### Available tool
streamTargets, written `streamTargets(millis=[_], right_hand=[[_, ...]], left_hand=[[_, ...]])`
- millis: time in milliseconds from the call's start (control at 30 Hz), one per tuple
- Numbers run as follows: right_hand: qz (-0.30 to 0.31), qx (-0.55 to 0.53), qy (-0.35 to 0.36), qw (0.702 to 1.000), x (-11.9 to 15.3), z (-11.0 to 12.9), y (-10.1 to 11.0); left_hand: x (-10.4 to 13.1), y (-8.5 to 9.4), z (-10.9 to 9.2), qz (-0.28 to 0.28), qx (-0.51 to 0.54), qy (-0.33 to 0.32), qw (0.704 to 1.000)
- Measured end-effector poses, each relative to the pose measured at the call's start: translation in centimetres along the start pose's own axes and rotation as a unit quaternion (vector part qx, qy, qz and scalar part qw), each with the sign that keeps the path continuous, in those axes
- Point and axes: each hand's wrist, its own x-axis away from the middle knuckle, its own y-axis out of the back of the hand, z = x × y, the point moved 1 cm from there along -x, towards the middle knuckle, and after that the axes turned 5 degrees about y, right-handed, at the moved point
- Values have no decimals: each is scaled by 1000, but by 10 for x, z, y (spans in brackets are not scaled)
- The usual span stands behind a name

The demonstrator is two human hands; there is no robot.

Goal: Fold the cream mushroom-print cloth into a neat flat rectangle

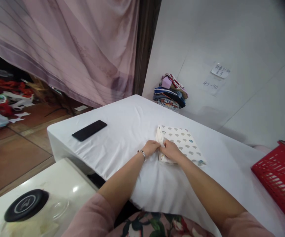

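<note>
A folded white cloth (185,140) with small mushroom-like prints lies on the white-covered table (122,131) in front of me. My left hand (152,147) pinches the cloth's near left edge, with a bracelet on that wrist. Close beside it, my right hand (170,150) rests on the cloth's left part, its fingers closed on the same edge. Both hands almost touch each other. The fingertips are partly hidden in the folds.
A black phone (90,130) lies toward the table's left side. Folded clothes (170,92) are stacked at the far edge by the wall. A red plastic basket (277,174) stands at the right. At lower left, a black-lidded container (26,205) sits on another white surface.
</note>
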Motion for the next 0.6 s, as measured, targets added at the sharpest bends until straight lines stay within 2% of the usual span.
streamTargets(millis=[100,200,333,433,600], right_hand=[[10,9,12,1000,-2,0,1],[4,-12,15,1000,-1,-2,3],[20,-136,-46,989,5,-7,8],[32,-213,-76,974,7,-10,11],[33,-237,-76,968,4,-13,12]], left_hand=[[2,2,-2,-8,-8,4,1000],[1,4,-1,-47,-22,1,999],[-3,6,1,-95,-44,6,995],[-6,6,2,-81,-49,20,995],[-10,2,-1,-40,-32,52,997]])
